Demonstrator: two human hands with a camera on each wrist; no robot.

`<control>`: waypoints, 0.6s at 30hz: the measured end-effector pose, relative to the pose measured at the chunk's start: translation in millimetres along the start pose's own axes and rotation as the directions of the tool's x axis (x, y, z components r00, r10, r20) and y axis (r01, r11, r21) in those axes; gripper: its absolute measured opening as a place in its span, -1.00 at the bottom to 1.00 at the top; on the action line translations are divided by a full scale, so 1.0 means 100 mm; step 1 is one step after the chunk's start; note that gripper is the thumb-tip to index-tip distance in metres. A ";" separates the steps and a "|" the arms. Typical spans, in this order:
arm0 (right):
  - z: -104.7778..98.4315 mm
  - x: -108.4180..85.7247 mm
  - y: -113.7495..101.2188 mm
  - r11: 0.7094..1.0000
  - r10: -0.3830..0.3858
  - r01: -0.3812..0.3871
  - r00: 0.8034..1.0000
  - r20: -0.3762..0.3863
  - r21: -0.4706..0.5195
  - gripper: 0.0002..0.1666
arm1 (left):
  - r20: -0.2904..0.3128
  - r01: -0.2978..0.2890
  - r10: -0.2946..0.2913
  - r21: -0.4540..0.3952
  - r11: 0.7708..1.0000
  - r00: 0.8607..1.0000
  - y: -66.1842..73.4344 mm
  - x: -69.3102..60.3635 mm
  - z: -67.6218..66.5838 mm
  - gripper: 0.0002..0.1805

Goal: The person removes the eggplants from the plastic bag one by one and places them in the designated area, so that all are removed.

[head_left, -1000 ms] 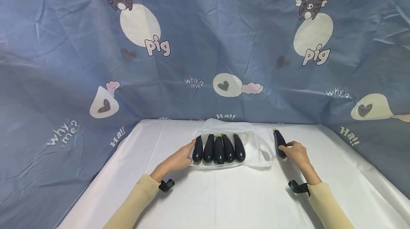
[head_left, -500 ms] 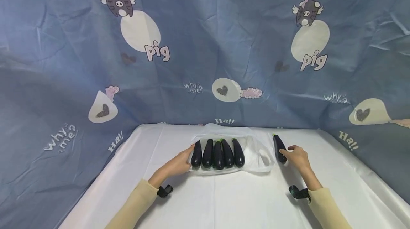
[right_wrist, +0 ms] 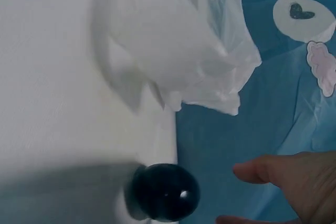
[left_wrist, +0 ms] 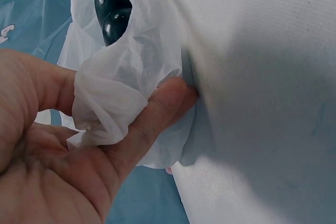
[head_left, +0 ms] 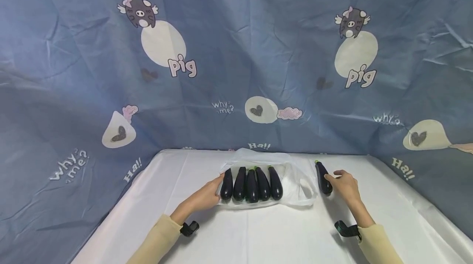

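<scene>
Several dark eggplants (head_left: 252,188) lie side by side on the white plastic bag (head_left: 292,182) in the head view. At its left edge is my left hand (head_left: 203,195); the left wrist view shows this hand (left_wrist: 68,166) with crumpled bag film (left_wrist: 107,100) gripped between thumb and fingers. A single eggplant (head_left: 321,173) with a green tip lies right of the bag. My right hand (head_left: 345,187) is beside it, thumb reaching to its side. In the right wrist view this hand (right_wrist: 299,182) has thumb and fingers apart, with a gap to the eggplant's round end (right_wrist: 165,192).
The white-covered table (head_left: 273,235) extends in front of the bag and to both sides. Behind it and along the sides hangs a blue printed cloth (head_left: 221,50). Black bands with small devices are on both wrists.
The head view has tilted up, so the table appears lower. My right hand's thumb and fingers have drawn slightly away from the single eggplant. My left hand stays at the bag's edge.
</scene>
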State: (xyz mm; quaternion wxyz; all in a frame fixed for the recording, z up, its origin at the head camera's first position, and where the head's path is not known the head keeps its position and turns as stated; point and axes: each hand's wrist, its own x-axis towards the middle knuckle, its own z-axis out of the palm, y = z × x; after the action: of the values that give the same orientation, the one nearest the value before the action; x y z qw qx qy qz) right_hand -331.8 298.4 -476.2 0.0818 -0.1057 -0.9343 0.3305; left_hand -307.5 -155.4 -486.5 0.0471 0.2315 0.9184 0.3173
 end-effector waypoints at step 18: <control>-0.05 -0.20 -0.38 0.991 -0.101 0.110 0.988 -0.121 0.071 -0.38 | -0.021 -0.012 0.012 -0.010 1.000 1.000 0.01 -0.02 0.00 -0.13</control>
State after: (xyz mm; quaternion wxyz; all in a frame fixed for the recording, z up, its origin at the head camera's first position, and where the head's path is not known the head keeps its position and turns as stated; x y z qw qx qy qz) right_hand -316.7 267.3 -449.6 0.1578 -0.0720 -0.9186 0.3550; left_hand -305.5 -156.0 -486.1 0.0366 0.2334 0.9158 0.3247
